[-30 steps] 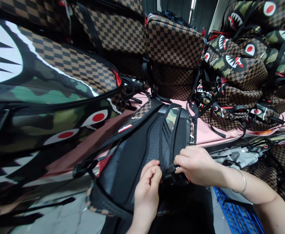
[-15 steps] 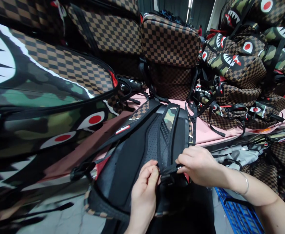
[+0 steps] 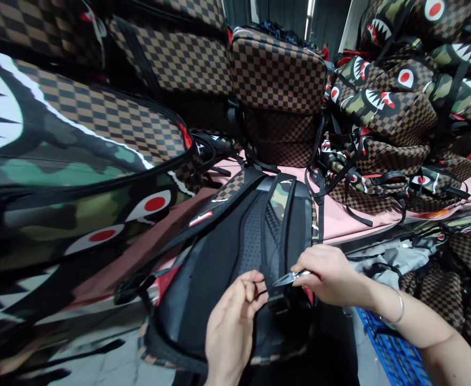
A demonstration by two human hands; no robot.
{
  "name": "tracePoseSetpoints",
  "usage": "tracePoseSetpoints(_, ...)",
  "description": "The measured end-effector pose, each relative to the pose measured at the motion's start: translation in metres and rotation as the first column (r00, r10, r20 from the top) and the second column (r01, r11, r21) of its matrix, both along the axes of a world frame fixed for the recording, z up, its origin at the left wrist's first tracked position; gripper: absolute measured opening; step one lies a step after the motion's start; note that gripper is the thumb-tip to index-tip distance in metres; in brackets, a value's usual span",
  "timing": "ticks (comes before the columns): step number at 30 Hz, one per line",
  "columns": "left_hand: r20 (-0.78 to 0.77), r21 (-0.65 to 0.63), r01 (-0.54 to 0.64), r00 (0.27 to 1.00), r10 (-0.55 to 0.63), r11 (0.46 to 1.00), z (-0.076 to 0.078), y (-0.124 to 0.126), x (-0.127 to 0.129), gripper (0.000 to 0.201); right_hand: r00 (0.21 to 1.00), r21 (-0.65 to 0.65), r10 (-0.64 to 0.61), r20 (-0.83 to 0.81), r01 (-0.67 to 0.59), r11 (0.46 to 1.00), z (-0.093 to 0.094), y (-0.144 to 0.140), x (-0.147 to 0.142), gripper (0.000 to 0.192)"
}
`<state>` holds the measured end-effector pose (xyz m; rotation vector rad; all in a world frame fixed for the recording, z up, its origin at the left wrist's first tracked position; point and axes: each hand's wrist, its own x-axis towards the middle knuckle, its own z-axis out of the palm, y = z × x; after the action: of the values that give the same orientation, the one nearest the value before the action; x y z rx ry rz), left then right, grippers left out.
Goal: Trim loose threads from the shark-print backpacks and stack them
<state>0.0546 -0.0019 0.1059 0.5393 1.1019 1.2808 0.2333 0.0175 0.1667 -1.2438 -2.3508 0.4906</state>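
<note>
While the left hand (image 3: 229, 321) pinches the strap (image 3: 273, 252), the right hand (image 3: 330, 273) grips small snips (image 3: 286, 278). One backpack (image 3: 223, 268) lies back-up on the bench (image 3: 340, 220). Can't see inside.

Snips (image 3: 289, 277) at backpack strap (image 3: 271, 252)

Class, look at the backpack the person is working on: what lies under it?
The backpack lies back-panel up on a pink table, whose far part shows beyond it. The left hand and right hand cover its lower strap; its front is hidden underneath.

Snips (image 3: 289, 277) mostly hidden in right hand (image 3: 328, 271); backpack (image 3: 219, 279) bottom cut off.
</note>
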Motion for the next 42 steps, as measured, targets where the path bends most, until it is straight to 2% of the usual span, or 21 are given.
tracePoseSetpoints(1, 0.025, 0.016, 0.026, 0.999, -0.026, 1.0, 0.004, 0.003, -0.001, 0.038, 0.987, -0.105, -0.081, -0.138, 0.067, 0.992, -0.008, 0.001, 0.002, 0.015)
tracePoseSetpoints(3, -0.046, 0.064, 0.076, 0.996, -0.073, 0.995, 0.008, 0.011, -0.003, 0.034, 0.905, -0.351, -0.288, -0.312, 0.172, 0.921, -0.026, 0.003, 0.001, 0.016)
tracePoseSetpoints(5, -0.267, 0.125, 0.158, 0.956, -0.12, 0.979, 0.009, 0.021, -0.003, 0.035, 0.829, -0.53, -0.425, -0.365, 0.19, 0.827, -0.044, 0.005, -0.005, 0.018)
tracePoseSetpoints(6, -0.409, 0.161, 0.211, 0.903, -0.13, 0.964, 0.009, 0.026, -0.003, 0.039, 0.801, -0.582, -0.458, -0.387, 0.173, 0.795, -0.052, 0.006, -0.009, 0.019)
tracePoseSetpoints(9, -0.751, 0.24, 0.357, 0.658, -0.06, 0.903, 0.006, 0.04, -0.005, 0.037, 0.711, -0.672, -0.524, -0.469, 0.099, 0.734, -0.068, 0.01, -0.022, 0.026)
tracePoseSetpoints(11, -0.848, 0.267, 0.414, 0.529, 0.009, 0.87, 0.004, 0.048, -0.007, 0.027, 0.654, -0.698, -0.552, -0.517, 0.052, 0.714, -0.072, 0.011, -0.029, 0.031)
tracePoseSetpoints(13, -0.887, 0.28, 0.457, 0.46, 0.046, 0.844, 0.001, 0.053, -0.008, 0.021, 0.625, -0.71, -0.563, -0.541, 0.02, 0.704, -0.073, 0.011, -0.033, 0.033)
tracePoseSetpoints(15, -0.894, 0.298, 0.456, 0.441, 0.077, 0.838, -0.001, 0.058, -0.008, 0.02, 0.629, -0.706, -0.552, -0.548, 0.006, 0.709, -0.072, 0.011, -0.033, 0.032)
tracePoseSetpoints(18, -0.864, 0.331, 0.355, 0.486, 0.13, 0.874, -0.006, 0.062, -0.006, 0.02, 0.68, -0.619, -0.499, -0.537, 0.084, 0.781, -0.07, 0.01, -0.026, 0.025)
tracePoseSetpoints(20, -0.839, 0.339, 0.291, 0.524, 0.147, 0.895, -0.008, 0.064, -0.005, 0.02, 0.735, -0.462, -0.47, -0.488, 0.24, 0.854, -0.065, 0.011, -0.017, 0.021)
tracePoseSetpoints(22, -0.832, 0.347, 0.279, 0.532, 0.157, 0.895, -0.009, 0.064, -0.005, 0.019, 0.81, -0.24, -0.435, -0.395, 0.366, 0.899, -0.059, 0.013, -0.008, 0.02)
tracePoseSetpoints(25, -0.844, 0.395, 0.312, 0.495, 0.207, 0.864, -0.008, 0.061, -0.003, 0.017, 0.92, 0.024, -0.325, -0.221, 0.338, 0.941, -0.048, 0.018, -0.001, 0.017)
tracePoseSetpoints(29, -0.842, 0.481, 0.366, 0.447, 0.303, 0.797, -0.007, 0.056, 0.001, 0.017, 0.966, 0.15, -0.259, -0.023, 0.26, 0.954, -0.04, 0.027, -0.002, 0.018)
tracePoseSetpoints(32, -0.835, 0.5, 0.381, 0.451, 0.316, 0.778, -0.006, 0.056, 0.003, 0.017, 0.967, 0.125, -0.256, 0.007, 0.253, 0.959, -0.039, 0.033, -0.004, 0.016)
tracePoseSetpoints(34, -0.831, 0.475, 0.342, 0.477, 0.285, 0.811, -0.003, 0.055, 0.001, 0.016, 0.965, 0.056, -0.256, -0.054, 0.259, 0.964, -0.042, 0.035, -0.004, 0.013)
tracePoseSetpoints(35, -0.82, 0.453, 0.31, 0.512, 0.255, 0.836, -0.001, 0.054, -0.001, 0.015, 0.957, 0.004, -0.267, -0.112, 0.269, 0.963, -0.043, 0.035, -0.003, 0.011)
tracePoseSetpoints(36, -0.785, 0.437, 0.273, 0.581, 0.215, 0.857, 0.002, 0.052, -0.004, 0.017, 0.938, -0.058, -0.292, -0.187, 0.286, 0.956, -0.046, 0.035, -0.002, 0.01)
tracePoseSetpoints(37, -0.716, 0.42, 0.251, 0.683, 0.148, 0.872, 0.006, 0.051, -0.007, 0.024, 0.904, -0.129, -0.329, -0.271, 0.305, 0.944, -0.048, 0.034, 0.0, 0.009)
tracePoseSetpoints(39, -0.475, 0.384, 0.278, 0.877, -0.069, 0.881, 0.015, 0.046, -0.015, 0.044, 0.799, -0.272, -0.416, -0.434, 0.324, 0.906, -0.054, 0.029, 0.006, 0.011)
tracePoseSetpoints(40, -0.354, 0.372, 0.312, 0.918, -0.177, 0.874, 0.02, 0.044, -0.019, 0.053, 0.74, -0.337, -0.454, -0.495, 0.318, 0.886, -0.057, 0.025, 0.009, 0.013)
tracePoseSetpoints(42, -0.291, 0.313, 0.397, 0.905, -0.311, 0.863, 0.026, 0.041, -0.023, 0.061, 0.66, -0.451, -0.506, -0.555, 0.272, 0.85, -0.061, 0.014, 0.016, 0.019)
